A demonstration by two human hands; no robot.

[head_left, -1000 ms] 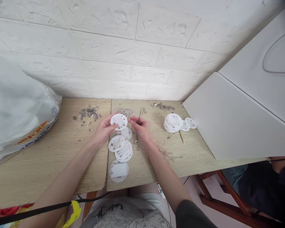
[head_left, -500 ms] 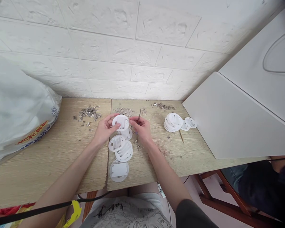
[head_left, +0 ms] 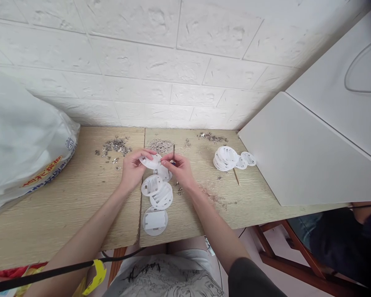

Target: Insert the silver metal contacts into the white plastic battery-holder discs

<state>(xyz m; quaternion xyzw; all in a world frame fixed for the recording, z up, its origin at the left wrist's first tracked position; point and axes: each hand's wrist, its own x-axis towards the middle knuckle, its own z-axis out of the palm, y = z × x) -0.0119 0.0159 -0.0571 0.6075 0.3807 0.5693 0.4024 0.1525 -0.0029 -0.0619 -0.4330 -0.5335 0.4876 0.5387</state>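
Shows white brick-relief wall [head_left: 142, 62] behind pale wood-grain tabletop [head_left: 92, 206], seam [head_left: 140, 210] running front to back. Has white panel [head_left: 266, 156] at right, set at an angle. Includes red-brown wooden frame [head_left: 292, 267] lower right, over pinkish floor [head_left: 249, 251]. Looks evenly lit.

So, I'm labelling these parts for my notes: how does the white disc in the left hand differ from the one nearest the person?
The held disc is tilted in the left hand, while the near disc lies on the table. Fingers partly cover the held disc; nothing covers the near disc, whose rectangular panel shows plainly. Both are white and round.
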